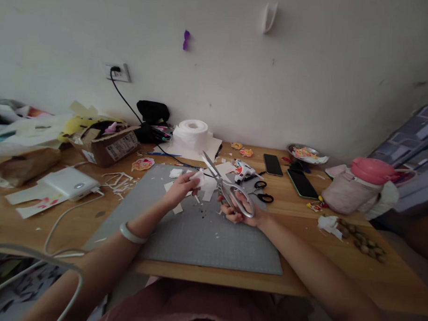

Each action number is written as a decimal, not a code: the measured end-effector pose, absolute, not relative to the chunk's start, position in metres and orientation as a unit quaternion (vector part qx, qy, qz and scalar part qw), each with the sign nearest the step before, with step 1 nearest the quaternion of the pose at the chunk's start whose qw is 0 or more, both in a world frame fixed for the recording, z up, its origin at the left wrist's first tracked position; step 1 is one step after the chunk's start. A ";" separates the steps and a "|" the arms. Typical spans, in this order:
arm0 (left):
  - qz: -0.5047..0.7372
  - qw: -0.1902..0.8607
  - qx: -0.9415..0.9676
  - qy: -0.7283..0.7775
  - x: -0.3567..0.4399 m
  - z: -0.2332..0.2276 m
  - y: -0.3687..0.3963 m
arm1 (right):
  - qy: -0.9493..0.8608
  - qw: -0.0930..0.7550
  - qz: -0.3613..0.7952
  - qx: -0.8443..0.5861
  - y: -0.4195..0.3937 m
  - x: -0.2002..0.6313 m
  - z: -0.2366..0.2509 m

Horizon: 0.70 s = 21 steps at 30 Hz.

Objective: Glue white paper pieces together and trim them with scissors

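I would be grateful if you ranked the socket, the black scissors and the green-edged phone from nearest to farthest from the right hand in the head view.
From the right hand:
1. Black scissors, just beyond it.
2. Green-edged phone, farther to the right.
3. Socket, on the wall at left.

Wall [220,86]: we see plain grey-white, a few dark marks, upper frame
Socket [124,73]: upper left, black plug [115,69] in
White hook-like fitting [265,19]: top, right of centre
Purple piece [186,35]: on wall, upper centre
Table [299,212]: light-brown wood
Right edge: bluish-grey patterned surface [419,121], we can't identify it
Light: dim, soft
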<state>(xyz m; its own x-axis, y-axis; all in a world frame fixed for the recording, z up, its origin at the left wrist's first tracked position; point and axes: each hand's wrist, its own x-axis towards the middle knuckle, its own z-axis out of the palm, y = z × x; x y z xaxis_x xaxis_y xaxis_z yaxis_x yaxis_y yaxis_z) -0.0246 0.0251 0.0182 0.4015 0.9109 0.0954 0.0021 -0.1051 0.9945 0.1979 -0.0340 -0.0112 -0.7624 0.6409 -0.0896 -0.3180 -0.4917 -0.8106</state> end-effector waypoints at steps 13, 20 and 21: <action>0.539 0.565 0.494 0.383 -0.025 0.020 0.030 | -0.434 0.273 0.815 -0.270 -0.039 0.188 0.001; 0.547 0.563 0.487 0.382 -0.025 0.022 0.030 | -0.462 0.255 0.805 -0.270 -0.038 0.190 0.001; 0.550 0.564 0.484 0.381 -0.025 0.022 0.030 | -0.462 0.253 0.805 -0.272 -0.038 0.189 0.001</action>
<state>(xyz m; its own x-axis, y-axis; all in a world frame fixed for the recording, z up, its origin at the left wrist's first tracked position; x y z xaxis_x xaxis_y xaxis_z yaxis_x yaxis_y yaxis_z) -0.0248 0.0298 0.0218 0.1031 0.9894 0.1026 -0.2514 -0.0739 0.9651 0.1895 -0.0383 0.0007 -0.7242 0.6584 -0.2048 -0.1557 -0.4455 -0.8817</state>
